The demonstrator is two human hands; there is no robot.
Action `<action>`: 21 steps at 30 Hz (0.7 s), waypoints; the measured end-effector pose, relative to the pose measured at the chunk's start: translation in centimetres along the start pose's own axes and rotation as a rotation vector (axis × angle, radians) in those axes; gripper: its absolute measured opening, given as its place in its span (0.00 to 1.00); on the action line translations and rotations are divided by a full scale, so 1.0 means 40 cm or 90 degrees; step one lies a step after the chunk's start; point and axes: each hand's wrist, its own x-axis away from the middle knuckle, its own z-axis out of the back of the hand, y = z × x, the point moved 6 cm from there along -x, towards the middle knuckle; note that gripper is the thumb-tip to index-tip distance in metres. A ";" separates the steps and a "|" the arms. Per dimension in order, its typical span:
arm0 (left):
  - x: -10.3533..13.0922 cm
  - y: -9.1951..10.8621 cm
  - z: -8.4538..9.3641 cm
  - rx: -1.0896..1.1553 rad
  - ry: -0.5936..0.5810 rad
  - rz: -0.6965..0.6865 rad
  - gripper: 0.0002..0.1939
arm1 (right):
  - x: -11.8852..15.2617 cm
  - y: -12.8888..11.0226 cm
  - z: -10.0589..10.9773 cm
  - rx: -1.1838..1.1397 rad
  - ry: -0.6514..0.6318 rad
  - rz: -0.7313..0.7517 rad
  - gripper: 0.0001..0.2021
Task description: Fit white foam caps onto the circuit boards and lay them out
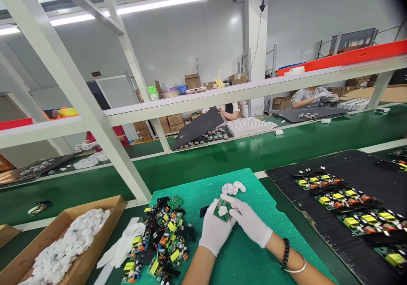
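Both my hands wear white gloves. A small green circuit board [218,212] lies in my left hand [214,233], its underside with solder points turned up. On the board's face rests a white pad [223,211]. My right hand [251,221] has its fingers closed at the board's upper and right edges. Just beyond my hands, a few white pads [233,188] sit on the green mat [254,255]. To the left of my hands is a heap of circuit boards [171,230] with yellow, orange and black parts.
A cardboard box [119,208] of white pads stands at left, beside loose white gloves [124,242]. Rows of circuit boards [348,198] lie on a black sheet [286,172] at right. A white frame post [127,179] rises ahead. Across the green conveyor [203,164], several people work.
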 end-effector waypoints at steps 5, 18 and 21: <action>0.007 -0.003 -0.003 0.030 -0.009 -0.004 0.09 | 0.000 0.002 -0.008 -0.054 -0.035 -0.022 0.28; -0.003 -0.041 -0.002 -0.037 -0.004 0.030 0.14 | 0.004 0.006 -0.005 0.111 0.069 -0.005 0.18; -0.003 -0.026 0.007 -0.122 0.030 -0.015 0.16 | 0.007 -0.006 0.001 0.115 0.090 0.000 0.17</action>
